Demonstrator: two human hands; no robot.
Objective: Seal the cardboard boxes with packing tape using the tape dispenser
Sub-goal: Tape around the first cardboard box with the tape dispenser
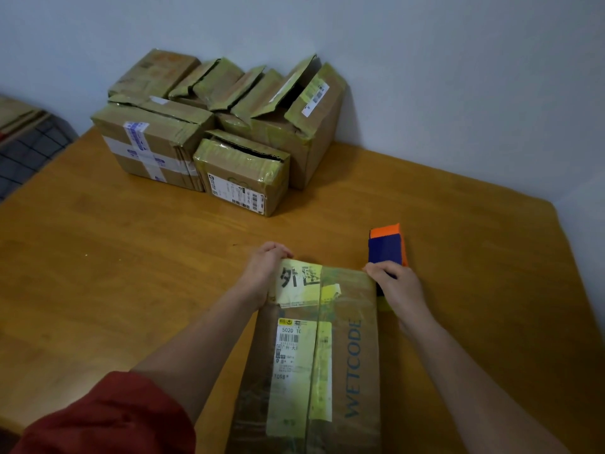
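A checked cloth (29, 149) shows at the far left edge of the room, beside a wooden counter (131, 257) set against a pale wall (425, 77). At the back of the counter stands a stack of cardboard boxes (212, 126), several with flaps standing loose and ajar, others crossed with tape and printed labels. Nearer, a person in a red sleeve (108, 417) reaches forward with both arms to a long cardboard box (347, 404) lying flat at the front edge of the counter. The left hand (265, 270) grips the box's far left corner, fingers curled over the far edge. The top of the box carries a white shipping label (289, 348), strips of yellowed tape (322, 371) along the centre seam, and the blue lettering "WETCODE" (353, 365). At the far right corner the right hand (396, 286) has its fingers closed round the near end of the blue and orange tape dispenser (388, 244), which sits just past the box's corner, low over the counter.
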